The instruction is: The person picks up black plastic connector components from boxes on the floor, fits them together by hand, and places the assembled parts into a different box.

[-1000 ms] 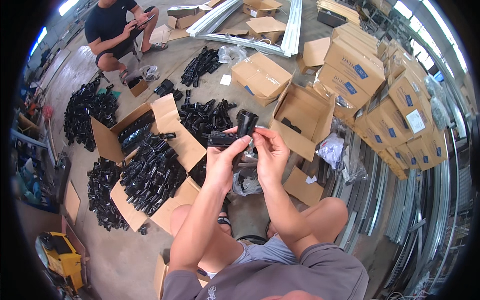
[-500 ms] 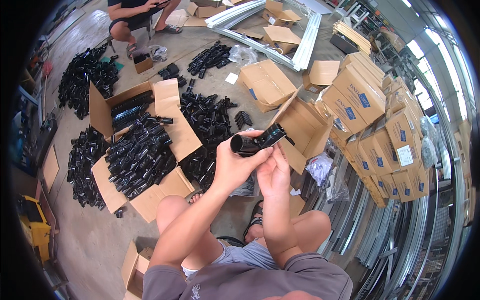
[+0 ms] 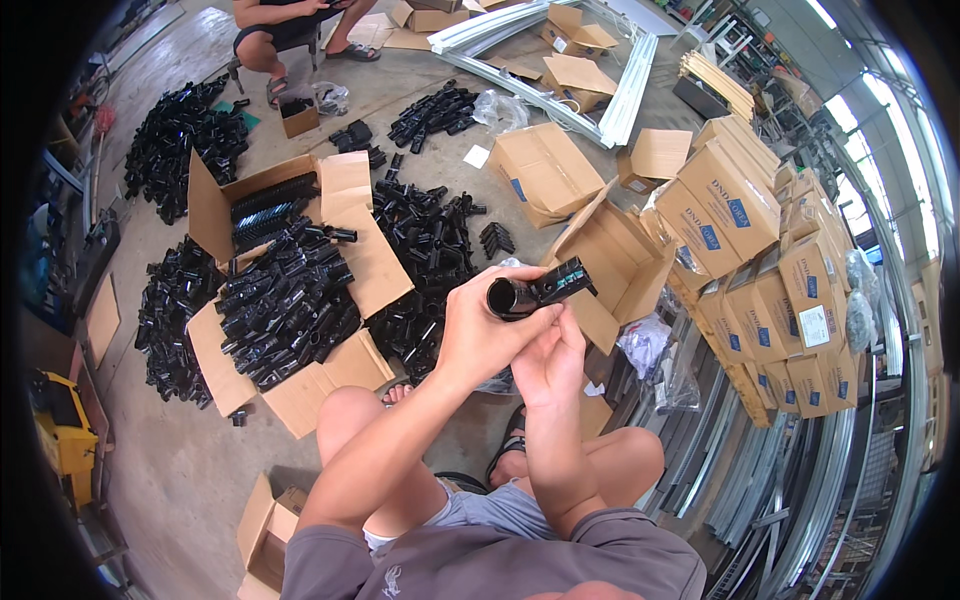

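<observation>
A glossy black tubular fitting [image 3: 545, 290] is held up in front of me. Its round open end is on the left, and a narrower, slotted end with a greenish glint points up to the right. My left hand [image 3: 473, 328] wraps around the wide end, thumb along the near side. Against the fitting's underside, my right hand [image 3: 552, 362] grips with its fingertips, palm partly turned up. Some of its fingers are hidden behind the part. Beyond my left forearm lies a loose pile of similar black fittings [image 3: 425, 235].
An open carton [image 3: 375, 262] heaped with black fittings is at left, more piles around it. An empty-looking open carton [image 3: 625, 265] stands just right of my hands. Stacked boxes [image 3: 720, 205] on a pallet and long metal profiles [image 3: 745, 480] fill the right. Another person [image 3: 280, 25] sits far left.
The fitting has turned slightly in my hands, so its round opening faces me more. Both hands still hold it. The whole view has shifted a little.
</observation>
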{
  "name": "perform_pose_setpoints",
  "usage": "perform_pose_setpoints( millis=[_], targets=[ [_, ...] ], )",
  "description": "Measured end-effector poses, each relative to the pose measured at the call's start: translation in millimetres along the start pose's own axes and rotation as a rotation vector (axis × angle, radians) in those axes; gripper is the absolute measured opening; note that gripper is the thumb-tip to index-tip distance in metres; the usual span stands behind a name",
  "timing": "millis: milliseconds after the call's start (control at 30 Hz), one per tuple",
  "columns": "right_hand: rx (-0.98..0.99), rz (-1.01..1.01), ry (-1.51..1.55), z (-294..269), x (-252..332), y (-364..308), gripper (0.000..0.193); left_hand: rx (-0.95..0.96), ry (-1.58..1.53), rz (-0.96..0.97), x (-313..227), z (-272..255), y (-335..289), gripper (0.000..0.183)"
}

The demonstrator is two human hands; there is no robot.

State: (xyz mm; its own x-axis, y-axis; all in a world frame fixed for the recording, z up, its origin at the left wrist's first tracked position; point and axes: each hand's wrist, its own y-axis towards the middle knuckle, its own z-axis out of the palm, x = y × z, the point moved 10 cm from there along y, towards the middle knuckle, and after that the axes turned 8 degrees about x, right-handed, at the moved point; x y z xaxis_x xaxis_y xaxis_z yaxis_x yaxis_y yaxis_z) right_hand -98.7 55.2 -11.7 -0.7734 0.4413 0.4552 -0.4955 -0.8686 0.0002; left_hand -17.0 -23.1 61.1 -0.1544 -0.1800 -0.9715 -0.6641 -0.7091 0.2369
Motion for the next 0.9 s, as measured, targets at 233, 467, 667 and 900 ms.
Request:
perform_pose_setpoints(
  millis=[233,467,667,900],
  targets=[
    [-0.059,-0.046,-0.045,-3,-5,-8,0.039,-0.035,0.101,0.056,-8,-3,-3,0.037],
    [-0.098,-0.139,-0.287,-2,12,-4,0.028,-0.076,0.340,0.100,-12,-6,-3,0.041],
    [-0.206,-0.133,-0.529,-20,22,8,0.021,0.119,0.389,-0.076,9,3,2,0.055],
    [-0.173,-0.063,-0.560,-33,26,11,0.027,0.422,-0.545,-0.441,59,22,-10,0.058]
  ],
)
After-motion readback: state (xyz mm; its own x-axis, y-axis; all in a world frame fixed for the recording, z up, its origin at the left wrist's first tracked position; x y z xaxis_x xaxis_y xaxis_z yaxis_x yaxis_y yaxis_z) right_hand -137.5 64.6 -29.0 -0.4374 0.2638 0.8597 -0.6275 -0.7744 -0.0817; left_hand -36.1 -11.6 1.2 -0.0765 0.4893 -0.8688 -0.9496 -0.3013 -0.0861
